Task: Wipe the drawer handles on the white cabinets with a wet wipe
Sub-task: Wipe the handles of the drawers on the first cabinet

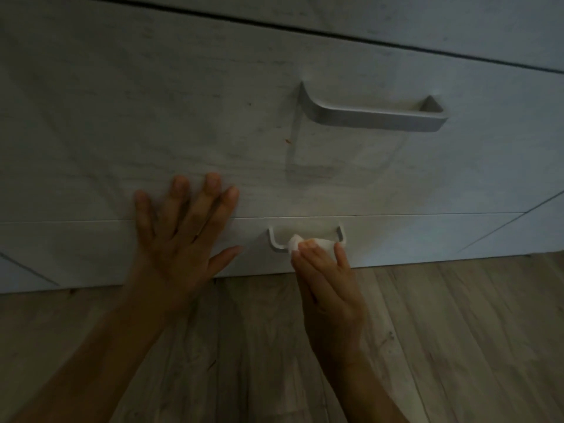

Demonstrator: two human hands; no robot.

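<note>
A white cabinet fills the upper part of the head view, with two drawer fronts. The upper drawer (152, 117) carries a long grey metal handle (372, 117). The bottom drawer (427, 239) has a smaller pale handle (276, 241) just above the floor. My right hand (326, 285) presses a crumpled white wet wipe (308, 244) onto the middle and right part of that lower handle. My left hand (186, 236) lies flat with fingers spread on the drawer fronts, left of the lower handle, across the seam between the two drawers.
Wood-look plank flooring (442, 346) runs under the cabinet and my forearms. A dark gap (335, 36) marks the top edge of the upper drawer. The scene is dim.
</note>
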